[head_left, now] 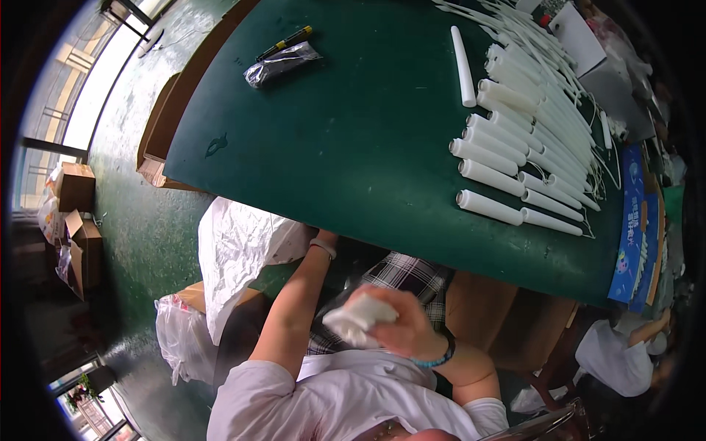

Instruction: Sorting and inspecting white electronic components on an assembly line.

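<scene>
Above my lap, my right hand (410,327) is closed round a bundle of white pieces (360,320); motion blurs them, so their exact kind does not show. My left hand (327,237) reaches under the table's near edge beside a large white plastic bag (239,246). The table edge hides its fingers. On the green table (353,140), at the right, lie several white tubes (491,206) with open round ends, set side by side in a slanted row. Thin white cords run from their far ends. One separate white tube (462,66) lies farther back.
A yellow-and-black marker (285,42) and a silver foil packet (283,65) lie at the table's back left. A blue box (632,228) stands at the right edge. Cardboard boxes (82,246) sit on the floor at left. Another person (614,356) is at the far right.
</scene>
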### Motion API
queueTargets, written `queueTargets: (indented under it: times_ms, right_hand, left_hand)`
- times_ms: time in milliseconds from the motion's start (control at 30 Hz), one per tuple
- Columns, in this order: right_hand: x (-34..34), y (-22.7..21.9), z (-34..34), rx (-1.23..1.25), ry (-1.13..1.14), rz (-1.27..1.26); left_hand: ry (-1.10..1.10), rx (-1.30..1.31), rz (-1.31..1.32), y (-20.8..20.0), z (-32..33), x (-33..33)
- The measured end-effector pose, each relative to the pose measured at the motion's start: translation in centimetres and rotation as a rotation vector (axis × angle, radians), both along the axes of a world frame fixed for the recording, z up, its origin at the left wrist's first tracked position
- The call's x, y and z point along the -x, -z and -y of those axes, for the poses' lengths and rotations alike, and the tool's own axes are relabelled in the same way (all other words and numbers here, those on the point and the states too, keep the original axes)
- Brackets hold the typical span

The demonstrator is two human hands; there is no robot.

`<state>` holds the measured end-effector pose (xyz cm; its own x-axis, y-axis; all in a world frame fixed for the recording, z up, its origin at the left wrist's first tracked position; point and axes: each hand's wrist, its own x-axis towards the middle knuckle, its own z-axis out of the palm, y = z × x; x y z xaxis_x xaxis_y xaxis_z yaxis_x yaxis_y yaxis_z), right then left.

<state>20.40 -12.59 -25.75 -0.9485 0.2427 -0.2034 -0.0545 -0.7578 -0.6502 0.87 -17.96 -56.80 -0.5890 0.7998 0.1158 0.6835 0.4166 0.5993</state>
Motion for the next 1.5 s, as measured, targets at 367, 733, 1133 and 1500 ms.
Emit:
queueTargets:
  times_ms: [367, 733, 1133, 1500]
  right_hand:
    - [4.7, -7.8, 1.7, 0.119, -0.002, -0.799]
    - [3.4, -11.9, 3.0, -0.306, 0.302, -0.948]
    - [-0.5, -17.0, 6.5, -0.015, 0.288, -0.579]
    - [0.6, -15.2, 6.4, 0.214, 0.088, -0.715]
  left_hand:
    - [-0.241, -0.431, 0.836, -5.9, 1.9, -1.8]
    - [-0.208, -0.455, 0.727, -8.3, 3.0, -1.8]
    - [-0.095, -0.376, 0.623, -11.1, 3.9, -2.6]
    - [-0.257, -0.407, 0.540, -10.6, 5.4, -2.5]
